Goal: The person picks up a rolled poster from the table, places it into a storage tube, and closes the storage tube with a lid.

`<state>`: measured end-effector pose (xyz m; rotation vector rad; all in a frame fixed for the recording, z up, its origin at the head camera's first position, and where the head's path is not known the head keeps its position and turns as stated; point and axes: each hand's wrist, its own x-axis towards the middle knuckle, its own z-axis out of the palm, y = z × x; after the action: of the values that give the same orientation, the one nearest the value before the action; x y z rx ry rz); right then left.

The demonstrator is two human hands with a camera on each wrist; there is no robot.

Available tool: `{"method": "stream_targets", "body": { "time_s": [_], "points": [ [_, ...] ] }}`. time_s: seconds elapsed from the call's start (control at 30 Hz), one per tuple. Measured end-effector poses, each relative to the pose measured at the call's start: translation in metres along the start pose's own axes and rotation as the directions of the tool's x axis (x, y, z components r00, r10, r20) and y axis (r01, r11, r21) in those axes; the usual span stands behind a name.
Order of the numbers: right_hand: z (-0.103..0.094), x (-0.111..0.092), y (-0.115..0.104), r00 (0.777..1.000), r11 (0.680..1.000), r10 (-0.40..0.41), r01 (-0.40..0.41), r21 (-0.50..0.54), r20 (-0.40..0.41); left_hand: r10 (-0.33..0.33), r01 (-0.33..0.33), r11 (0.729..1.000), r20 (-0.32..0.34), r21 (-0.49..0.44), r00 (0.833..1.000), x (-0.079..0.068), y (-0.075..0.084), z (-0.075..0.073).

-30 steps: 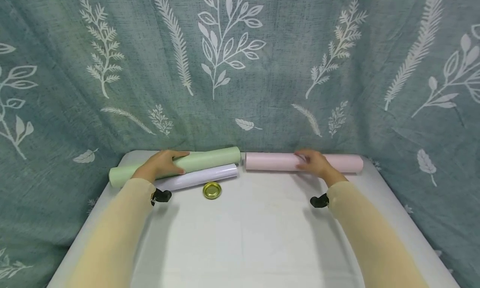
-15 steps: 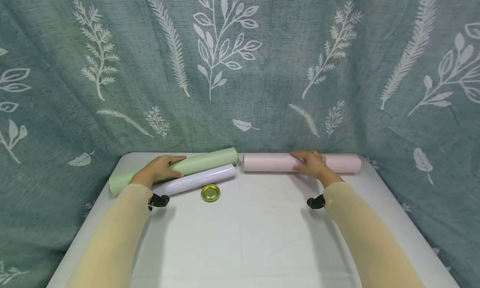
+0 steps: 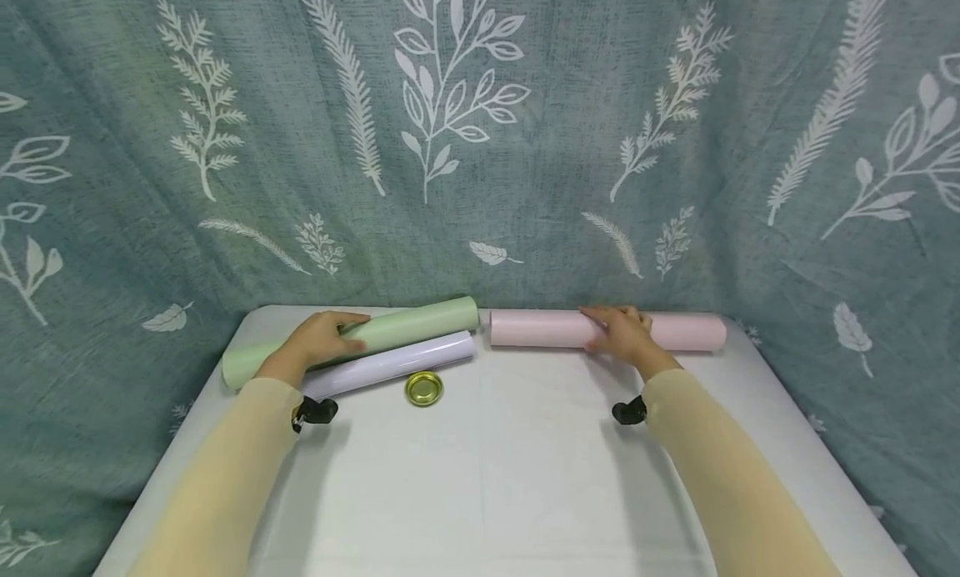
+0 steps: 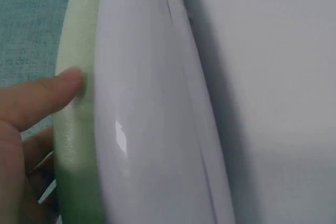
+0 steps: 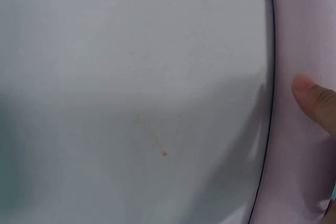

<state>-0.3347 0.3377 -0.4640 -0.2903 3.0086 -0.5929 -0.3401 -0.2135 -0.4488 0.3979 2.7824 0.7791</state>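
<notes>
Green roll (image 3: 390, 331) and pink roll (image 3: 555, 328), one hand gripping each.
Left hand (image 3: 318, 341) fingers curl over green, right hand (image 3: 622, 333) over pink; the lilac roll (image 3: 397, 362) beside the green could roll off the counter (image 3: 480, 477).

A white bench (image 3: 495, 477) is seen filling the lower middle of the frame. A white glossy roll (image 3: 390, 365) and a small gold lid (image 3: 423, 388) lie left of centre. Behind, a teal leaf-printed cloth (image 3: 525, 143) is hung.
</notes>
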Motion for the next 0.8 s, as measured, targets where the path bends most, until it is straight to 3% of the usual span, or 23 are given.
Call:
{"method": "stream_targets", "body": {
  "time_s": [0.33,0.8],
  "points": [
    [-0.002,-0.001,0.000,1.000,1.000,-0.007,0.007,-0.026,0.016,0.140,-0.140,0.990,-0.120,0.012,0.983,-0.024,0.001,0.002],
    [-0.006,-0.014,-0.001,0.996,0.996,-0.080,0.082,-0.042,0.045,0.190,-0.195,0.981,-0.194,-0.006,0.962,-0.049,0.000,0.007]
  ]
}}
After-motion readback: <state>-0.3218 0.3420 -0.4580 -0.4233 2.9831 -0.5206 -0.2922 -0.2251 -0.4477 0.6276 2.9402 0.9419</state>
